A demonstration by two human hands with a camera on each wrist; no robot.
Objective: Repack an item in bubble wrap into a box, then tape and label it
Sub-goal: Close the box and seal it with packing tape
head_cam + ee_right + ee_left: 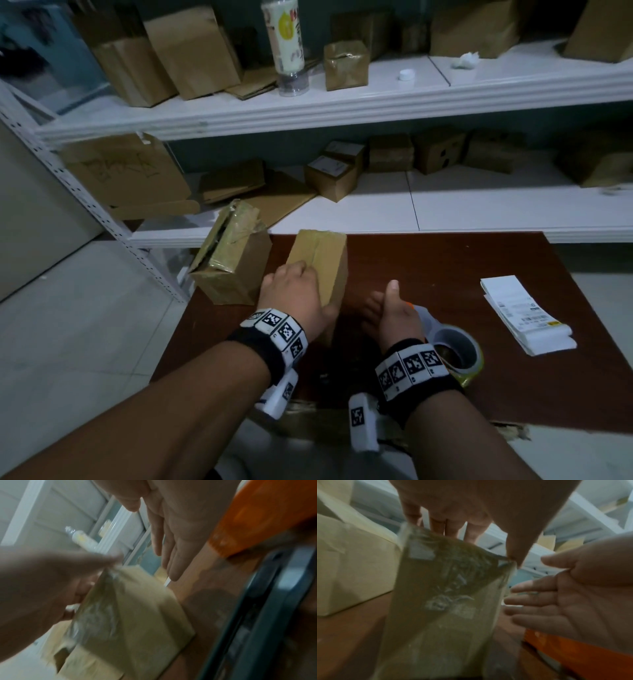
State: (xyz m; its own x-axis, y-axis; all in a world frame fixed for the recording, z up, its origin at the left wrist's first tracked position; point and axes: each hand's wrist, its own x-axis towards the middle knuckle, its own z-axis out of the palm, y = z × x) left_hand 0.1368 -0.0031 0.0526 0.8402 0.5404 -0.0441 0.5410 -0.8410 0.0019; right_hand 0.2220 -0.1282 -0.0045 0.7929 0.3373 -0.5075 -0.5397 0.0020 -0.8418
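Observation:
A small closed cardboard box [318, 267] stands tilted on the dark brown table [445, 274], its taped face [447, 601] toward me. My left hand [294, 294] grips its near left corner, fingers over the top and thumb on the side. To the right of the box my right hand [387, 308] is open, palm toward it and fingers straight [539, 601], touching nothing. A tape dispenser [452, 349] with an orange handle lies just right of that hand. A stack of white shipping labels [524, 311] lies at the table's right side.
A second, opened cardboard box [233, 260] with torn tape stands at the table's left corner, close to the held box. White shelving [376, 102] behind carries many boxes and a tall bottle [284, 44]. Pale floor tiles lie to the left.

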